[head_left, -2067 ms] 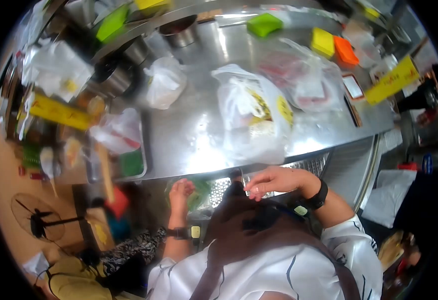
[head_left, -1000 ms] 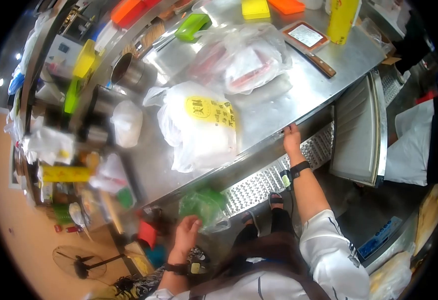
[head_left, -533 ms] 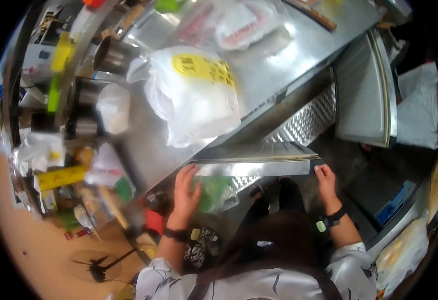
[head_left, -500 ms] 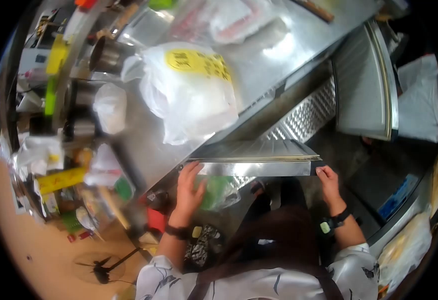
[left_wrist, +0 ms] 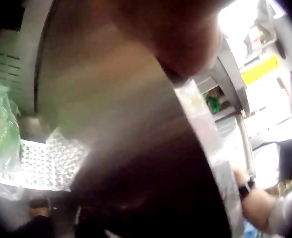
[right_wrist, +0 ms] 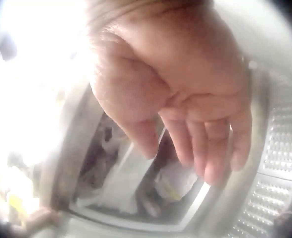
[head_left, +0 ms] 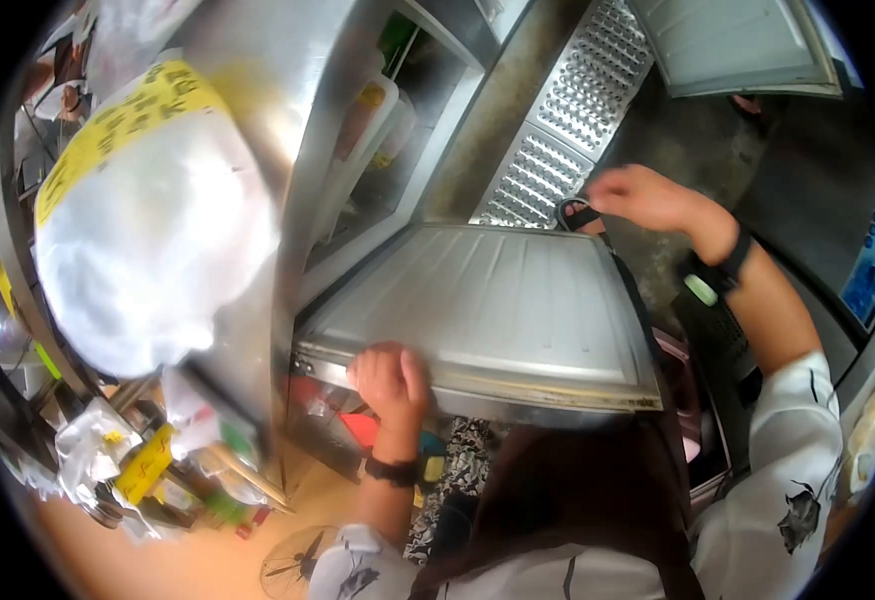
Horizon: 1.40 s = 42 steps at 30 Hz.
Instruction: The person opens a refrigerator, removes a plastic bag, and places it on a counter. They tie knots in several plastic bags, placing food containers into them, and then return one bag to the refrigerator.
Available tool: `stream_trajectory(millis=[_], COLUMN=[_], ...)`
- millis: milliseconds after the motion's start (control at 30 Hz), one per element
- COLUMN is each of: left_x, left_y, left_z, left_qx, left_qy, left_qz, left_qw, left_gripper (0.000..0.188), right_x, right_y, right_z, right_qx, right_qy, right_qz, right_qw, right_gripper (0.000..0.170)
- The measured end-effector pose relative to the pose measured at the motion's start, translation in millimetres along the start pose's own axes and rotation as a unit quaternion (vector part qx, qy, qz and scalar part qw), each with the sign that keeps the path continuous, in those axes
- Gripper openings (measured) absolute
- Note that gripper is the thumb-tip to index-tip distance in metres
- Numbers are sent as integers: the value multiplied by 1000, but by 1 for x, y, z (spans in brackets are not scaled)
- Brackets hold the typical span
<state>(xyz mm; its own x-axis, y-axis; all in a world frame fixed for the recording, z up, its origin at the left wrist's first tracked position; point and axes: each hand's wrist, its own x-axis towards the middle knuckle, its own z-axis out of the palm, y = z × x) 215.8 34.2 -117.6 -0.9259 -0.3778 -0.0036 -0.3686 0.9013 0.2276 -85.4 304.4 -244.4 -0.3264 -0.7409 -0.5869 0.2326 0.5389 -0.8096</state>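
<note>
While the left hand (head_left: 390, 385) grips the top edge of the fridge door (head_left: 498, 300) near its counter-side corner, the right hand (head_left: 653, 200) is just open and empty; door's swung out from the counter (head_left: 258, 65) front edge.

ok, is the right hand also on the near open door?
No, the right hand is clear of the near open door, while the left hand grips its edge.
</note>
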Motion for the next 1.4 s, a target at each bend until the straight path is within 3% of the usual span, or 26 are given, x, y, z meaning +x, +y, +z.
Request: stream_trajectory(millis=[33,67,167,200,233,300,367,433,467,567,700,767,967,1400], left_x=[3,4,14,16,16,17,19,14,14,19,15,18,0,27], left_y=[4,4,9,9,7,4,4,-2,-3,-7,-5,7,9,19], left_z=[-4,-4,-5,-6,-6,-6,-11,-9,-10,-7,-4,-14,1,3], left_qx=[-17,-12,-12,-3,-8,-14,-15,-20,-14,-39,-64,3,-114,-69], left_qy=[-5,-5,-30,-16,-27,-39,-55,-57,-60,-19,25,-57,-99,-83], left_qz=[-5,-5,-32,-36,-36,-41,-53,-53,-51,-52,-108,-119,-218,-247], left_qw=[1000,1000,999,999,999,998,997,997,997,998,992,991,964,963], left_gripper=[13,13,19,19,19,18,15,11,9,4,9,16,28,28], right_x=[41,77,179,198,229,290,322,341,348,418,456,474,511,496], right_y=[-3,2,8,-6,5,21,-2,-42,-40,-37,-32,-27,-3,14], right_z=[4,26,73,84,102,135,148,151,162,188,207,211,212,178], right_qx=[-116,-148,-287,-271,-276,-306,-325,-368,-381,-450,-480,-500,-526,-527], right_qy=[-72,-14,-4,-16,14,39,53,-46,60,-18,-23,-24,-29,-45], right_qz=[34,86,4,20,-41,-80,-116,2,-86,-72,-62,-56,-33,-43], right_qw=[990,985,958,962,960,948,937,929,919,890,875,864,849,848], right_gripper=[35,42,47,51,51,50,51,47,43,40,39,38,36,32])
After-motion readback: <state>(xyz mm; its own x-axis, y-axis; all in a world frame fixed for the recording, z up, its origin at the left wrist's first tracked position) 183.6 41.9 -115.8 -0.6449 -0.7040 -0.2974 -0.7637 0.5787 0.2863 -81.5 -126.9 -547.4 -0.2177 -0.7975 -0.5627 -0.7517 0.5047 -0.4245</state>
